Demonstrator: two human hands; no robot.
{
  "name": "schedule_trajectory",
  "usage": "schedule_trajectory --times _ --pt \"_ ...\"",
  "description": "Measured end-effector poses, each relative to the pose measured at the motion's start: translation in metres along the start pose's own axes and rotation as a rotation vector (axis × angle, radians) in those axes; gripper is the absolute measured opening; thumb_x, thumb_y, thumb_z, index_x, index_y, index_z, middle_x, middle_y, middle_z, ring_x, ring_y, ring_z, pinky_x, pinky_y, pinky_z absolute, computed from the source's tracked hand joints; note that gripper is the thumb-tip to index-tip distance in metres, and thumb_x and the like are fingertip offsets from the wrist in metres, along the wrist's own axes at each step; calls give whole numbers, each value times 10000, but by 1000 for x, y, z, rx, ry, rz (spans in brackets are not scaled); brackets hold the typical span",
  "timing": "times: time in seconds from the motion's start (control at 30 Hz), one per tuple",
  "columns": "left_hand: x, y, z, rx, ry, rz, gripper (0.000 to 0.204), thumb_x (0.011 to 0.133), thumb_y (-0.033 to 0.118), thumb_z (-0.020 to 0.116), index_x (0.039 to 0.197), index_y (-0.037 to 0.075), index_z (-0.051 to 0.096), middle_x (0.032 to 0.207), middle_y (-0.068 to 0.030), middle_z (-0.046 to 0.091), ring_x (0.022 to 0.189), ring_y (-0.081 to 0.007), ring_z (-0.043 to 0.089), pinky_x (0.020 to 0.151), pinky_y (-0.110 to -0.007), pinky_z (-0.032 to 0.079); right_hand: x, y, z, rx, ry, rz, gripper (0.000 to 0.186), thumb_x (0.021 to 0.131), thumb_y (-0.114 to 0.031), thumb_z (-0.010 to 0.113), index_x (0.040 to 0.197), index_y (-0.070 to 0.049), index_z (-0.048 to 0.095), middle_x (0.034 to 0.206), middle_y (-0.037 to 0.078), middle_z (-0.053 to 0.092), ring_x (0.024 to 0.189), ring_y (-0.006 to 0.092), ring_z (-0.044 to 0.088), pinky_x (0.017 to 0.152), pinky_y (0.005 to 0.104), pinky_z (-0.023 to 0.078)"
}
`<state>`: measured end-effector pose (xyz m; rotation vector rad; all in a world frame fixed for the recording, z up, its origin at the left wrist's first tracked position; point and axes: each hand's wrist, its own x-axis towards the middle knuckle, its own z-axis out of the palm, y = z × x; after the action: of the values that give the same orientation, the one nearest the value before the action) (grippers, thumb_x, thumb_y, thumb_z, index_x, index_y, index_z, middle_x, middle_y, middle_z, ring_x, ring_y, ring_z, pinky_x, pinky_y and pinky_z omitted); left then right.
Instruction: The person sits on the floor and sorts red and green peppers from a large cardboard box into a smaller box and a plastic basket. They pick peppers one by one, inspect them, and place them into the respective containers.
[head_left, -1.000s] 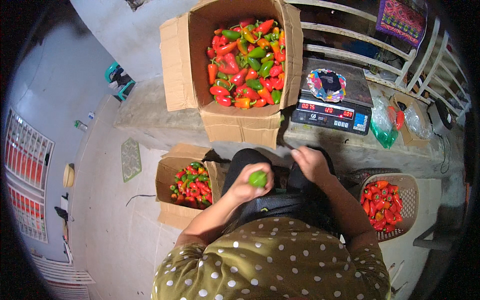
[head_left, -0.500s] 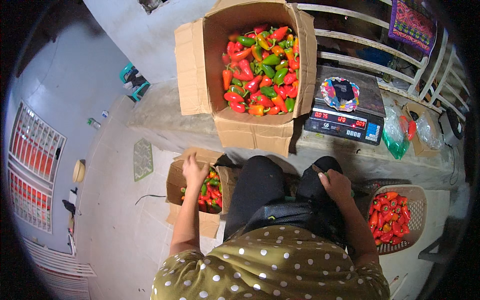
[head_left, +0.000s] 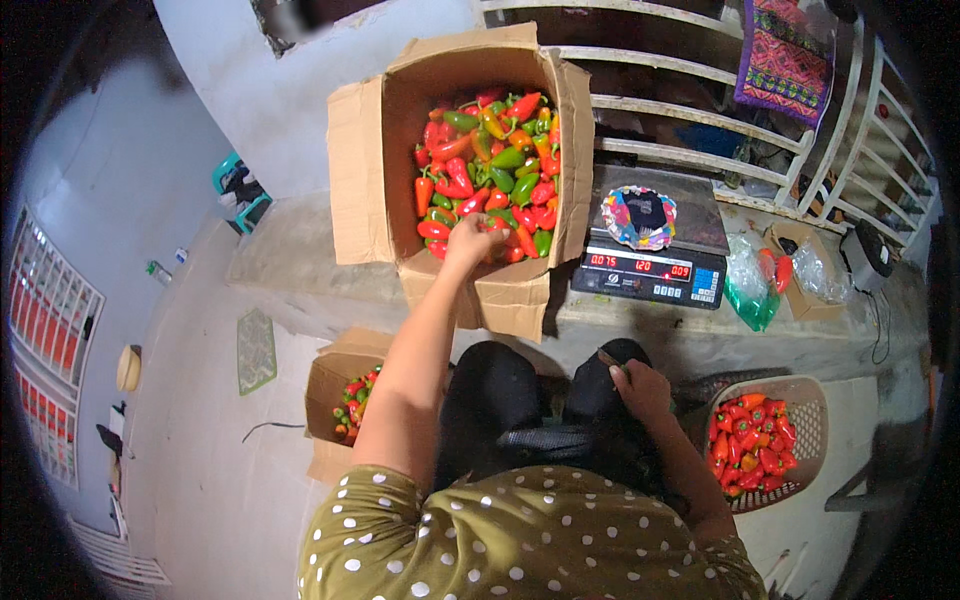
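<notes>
My left arm reaches forward over the near flap of a large cardboard box [head_left: 357,170]. Inside it lies a heap of red, green and orange peppers [head_left: 508,158]. At the heap's near edge my left hand [head_left: 475,241] is closed, its curled fingers on a pepper they partly hide. My right hand [head_left: 643,389] rests by my right knee, closed around a small brown, narrow thing [head_left: 606,357] that pokes out past the thumb. What this thing is I cannot make out.
Beside my left leg a smaller cardboard box [head_left: 325,385] holds more peppers, partly covered by my forearm. A plastic basket [head_left: 815,440] of red peppers stands at right. On the ledge are a digital scale [head_left: 650,277] bearing a colourful round item [head_left: 640,217], and plastic bags [head_left: 752,285].
My left hand has moved from above the smaller box forward and right into the large box. The right hand stays by the knee. The whole view has shifted a little.
</notes>
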<state>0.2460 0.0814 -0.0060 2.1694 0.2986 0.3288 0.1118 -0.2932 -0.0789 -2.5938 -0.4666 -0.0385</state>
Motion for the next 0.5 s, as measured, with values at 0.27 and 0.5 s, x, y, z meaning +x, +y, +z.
schedule_trajectory --times 0.27,0.5 --pt "-130 60 -31 -1719 -728 -210 444 807 298 610 1171 83 476 1163 -158 533 1108 -330 501 885 -490 441 13 -41 -33 329 -27 -131 335 861 -346 496 752 -32 535 706 205 547 715 401 558 614 460 428" --pt "-212 54 0 -1151 -594 -218 284 788 189 590 1025 58 503 693 -38 515 590 -124 481 470 -237 371 15 -108 -56 441 -1 -465 245 818 -258 592 746 -36 515 643 165 537 634 370 567 531 419 431"
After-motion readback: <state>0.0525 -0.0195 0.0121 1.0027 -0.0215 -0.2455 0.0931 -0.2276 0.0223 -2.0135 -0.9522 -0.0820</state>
